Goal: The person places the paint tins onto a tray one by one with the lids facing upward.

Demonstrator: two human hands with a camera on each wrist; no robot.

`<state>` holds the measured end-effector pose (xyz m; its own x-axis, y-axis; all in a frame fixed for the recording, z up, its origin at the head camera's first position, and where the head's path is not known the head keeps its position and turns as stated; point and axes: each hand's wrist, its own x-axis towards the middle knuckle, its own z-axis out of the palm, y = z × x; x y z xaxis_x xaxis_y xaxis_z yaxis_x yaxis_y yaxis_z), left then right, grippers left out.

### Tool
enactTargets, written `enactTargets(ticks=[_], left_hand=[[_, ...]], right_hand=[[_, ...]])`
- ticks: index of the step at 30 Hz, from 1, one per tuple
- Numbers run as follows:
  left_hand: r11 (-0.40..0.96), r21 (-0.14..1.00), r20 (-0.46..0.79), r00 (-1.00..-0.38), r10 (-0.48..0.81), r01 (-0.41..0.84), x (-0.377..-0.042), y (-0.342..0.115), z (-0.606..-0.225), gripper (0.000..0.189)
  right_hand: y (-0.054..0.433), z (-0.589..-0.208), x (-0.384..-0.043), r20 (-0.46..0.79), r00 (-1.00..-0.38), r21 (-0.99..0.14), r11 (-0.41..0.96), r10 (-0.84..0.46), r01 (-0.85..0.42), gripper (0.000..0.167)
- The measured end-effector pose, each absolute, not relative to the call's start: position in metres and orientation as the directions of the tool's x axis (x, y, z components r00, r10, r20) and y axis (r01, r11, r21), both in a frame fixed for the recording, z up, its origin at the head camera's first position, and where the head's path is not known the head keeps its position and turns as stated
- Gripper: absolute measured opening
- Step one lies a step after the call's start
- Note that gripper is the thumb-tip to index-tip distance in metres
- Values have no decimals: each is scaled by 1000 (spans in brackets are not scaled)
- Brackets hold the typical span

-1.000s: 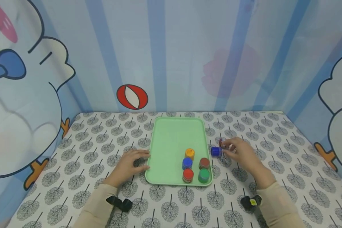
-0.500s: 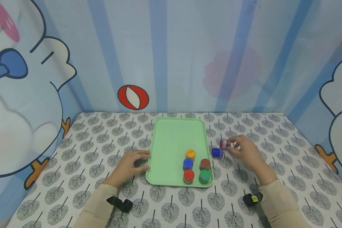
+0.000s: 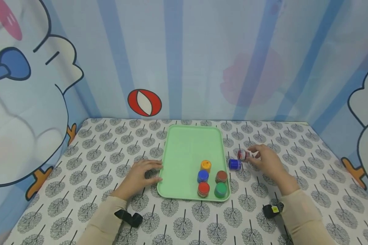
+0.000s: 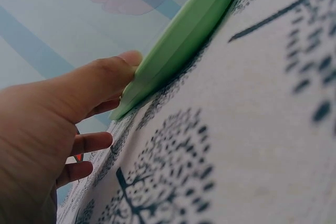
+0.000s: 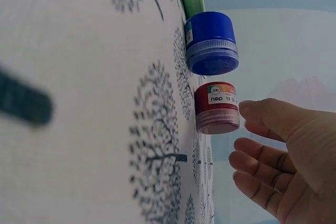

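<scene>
The left hand [image 3: 138,177] rests beside the pale green tray [image 3: 181,160], its thumb and fingertips touching the left rim. In the left wrist view the thumb tip lies against the rim. The right hand [image 3: 268,165] is at a dark red paint jar [image 3: 242,155] lying on its side right of the tray. In the right wrist view the thumb tip is at the edge of the jar's label and the other fingers are loosely bent, apart from the jar. A blue paint jar [image 3: 234,164] lies on its side between the red jar and the tray.
Several jars stand in the tray's front right: orange [image 3: 205,165], blue [image 3: 203,176], brown [image 3: 221,176], red [image 3: 203,189] and green [image 3: 220,190]. A tree-patterned cloth [image 3: 184,224] covers the table. A printed curtain [image 3: 199,61] rises behind it.
The dark red jar, mostly unseen a second ago, has come into clear view beside the blue jar. The right fingers have since drawn back slightly to the right. The left hand has stayed put.
</scene>
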<state>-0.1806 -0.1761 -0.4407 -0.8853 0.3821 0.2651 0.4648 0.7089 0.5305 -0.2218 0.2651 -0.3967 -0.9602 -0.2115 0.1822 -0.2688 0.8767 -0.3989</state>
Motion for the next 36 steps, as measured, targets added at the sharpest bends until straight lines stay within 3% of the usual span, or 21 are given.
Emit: enactTargets(ticks=[18,36], left_hand=[[711,524,270,-883,383,468,-180,-176,-439,42],[714,523,271,-885,378,465,-179,-175,-439,43]], right_hand=[[265,-399,-230,89,-970,-421,874,-225,-241,45],[263,-400,-230,96,-961,-420,865,-260,-276,35]])
